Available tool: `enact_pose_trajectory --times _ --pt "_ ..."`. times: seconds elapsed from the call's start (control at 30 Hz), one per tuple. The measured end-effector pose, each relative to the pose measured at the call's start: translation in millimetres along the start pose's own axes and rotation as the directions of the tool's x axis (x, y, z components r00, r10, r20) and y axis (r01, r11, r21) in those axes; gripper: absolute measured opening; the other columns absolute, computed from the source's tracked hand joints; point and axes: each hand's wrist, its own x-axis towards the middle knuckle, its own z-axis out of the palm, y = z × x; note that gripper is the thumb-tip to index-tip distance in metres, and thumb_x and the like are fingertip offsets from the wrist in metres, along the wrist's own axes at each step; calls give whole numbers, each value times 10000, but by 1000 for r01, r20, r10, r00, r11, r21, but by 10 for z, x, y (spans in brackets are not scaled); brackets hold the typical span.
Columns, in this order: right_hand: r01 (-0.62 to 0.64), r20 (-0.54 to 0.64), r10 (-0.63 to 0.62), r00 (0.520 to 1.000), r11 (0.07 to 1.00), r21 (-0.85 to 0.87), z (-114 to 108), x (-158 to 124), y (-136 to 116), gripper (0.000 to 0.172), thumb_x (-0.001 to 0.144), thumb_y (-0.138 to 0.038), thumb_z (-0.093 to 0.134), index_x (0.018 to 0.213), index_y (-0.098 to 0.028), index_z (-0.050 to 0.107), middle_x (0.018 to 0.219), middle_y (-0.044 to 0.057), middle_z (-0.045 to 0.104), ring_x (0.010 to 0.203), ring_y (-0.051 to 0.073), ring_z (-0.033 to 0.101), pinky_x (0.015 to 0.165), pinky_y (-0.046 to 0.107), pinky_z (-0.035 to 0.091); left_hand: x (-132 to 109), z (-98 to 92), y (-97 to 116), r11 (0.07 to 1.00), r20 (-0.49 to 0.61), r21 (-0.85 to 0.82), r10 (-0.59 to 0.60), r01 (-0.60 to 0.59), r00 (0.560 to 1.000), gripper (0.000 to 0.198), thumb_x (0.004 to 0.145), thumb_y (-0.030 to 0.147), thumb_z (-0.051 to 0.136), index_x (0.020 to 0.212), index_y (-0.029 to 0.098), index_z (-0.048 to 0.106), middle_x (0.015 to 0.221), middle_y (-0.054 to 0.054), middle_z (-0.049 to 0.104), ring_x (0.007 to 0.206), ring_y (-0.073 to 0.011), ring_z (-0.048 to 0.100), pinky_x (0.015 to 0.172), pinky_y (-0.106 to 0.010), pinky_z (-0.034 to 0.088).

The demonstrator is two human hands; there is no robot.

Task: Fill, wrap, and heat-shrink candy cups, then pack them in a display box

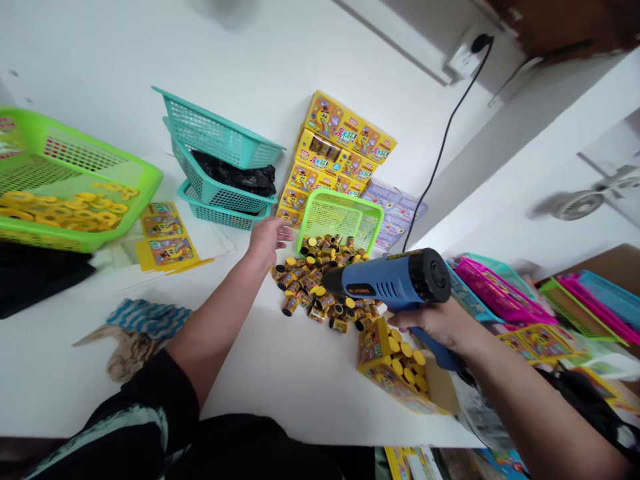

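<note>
Heat gun (395,280), blue, gripped by its handle in right hand (435,325), nozzle over pile of yellow-capped tubes (320,283). Left hand (267,241) open, fingers spread, just beside pile. On white table (280,380): green basket (340,220), stacked yellow boxes (340,150).

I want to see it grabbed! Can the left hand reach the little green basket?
Probably yes: the open left hand is near the green basket, with only yellow-topped tubes lying close by.

Heat gun (395,283) coloured blue and black, basket (340,217) meshed in lime green, baskets (220,137) finished in teal, boxes (345,130) printed yellow with cartoons, cloth (150,319) striped blue and white
</note>
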Motion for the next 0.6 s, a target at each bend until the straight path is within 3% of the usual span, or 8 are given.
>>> enact_pose_trajectory --times 0.13,0.3,0.47,0.6 --pt "64 -101 -61 993 998 22 18 34 -7 125 515 -257 668 582 -202 579 527 -33 548 518 160 497 502 280 416 -46 48 -13 1000 26 9 -25 25 999 185 560 302 634 689 171 611 590 -19 638 504 -144 603 434 -217 329" --pt "18 0 -18 1000 998 56 -30 8 -79 171 540 -294 680 543 -203 536 518 -20 550 517 169 506 526 300 430 -55 47 -9 999 60 26 -35 34 998 178 576 307 634 692 172 621 590 -24 640 519 -140 607 445 -220 323" --pt "26 -25 -27 999 999 -34 -38 2 -118 167 548 -284 677 549 -207 529 520 -24 530 521 168 497 511 293 413 -22 5 16 999 40 20 -33 32 999 186 581 304 607 706 167 625 620 -39 659 538 -154 619 463 -238 337" --pt "-4 26 4 1000 1000 14 -29 9 -176 133 543 -263 677 599 -195 576 555 -12 561 560 186 523 548 303 438 -7 -6 12 999 37 16 -29 29 999 187 585 306 612 710 167 625 601 -40 652 544 -165 623 467 -244 334"
